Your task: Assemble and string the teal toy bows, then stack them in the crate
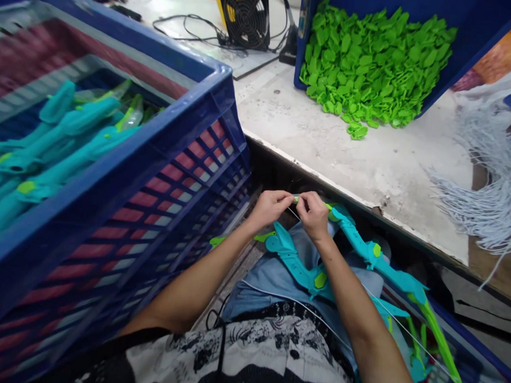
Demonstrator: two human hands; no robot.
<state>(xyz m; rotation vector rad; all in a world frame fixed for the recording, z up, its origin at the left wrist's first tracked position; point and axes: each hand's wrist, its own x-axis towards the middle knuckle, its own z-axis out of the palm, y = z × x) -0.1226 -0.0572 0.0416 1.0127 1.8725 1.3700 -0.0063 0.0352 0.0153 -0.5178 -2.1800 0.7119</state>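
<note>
A teal toy bow with lime-green limbs slants across my right side. Its far tip is between my two hands, near the table edge. My right hand is closed in a pinch around that green tip. Close beside it, my left hand has thumb and fingers pressed together at the end of the white string; my fingers cover the exact grip. The string runs under my right forearm towards the bow's lower green limb. A second teal bow lies across my lap.
At left stands a blue crate holding several teal bows. On the white table, green plastic pieces spill from a tipped blue bin, with a black fan behind. White strings hang at right. Another crate sits lower right.
</note>
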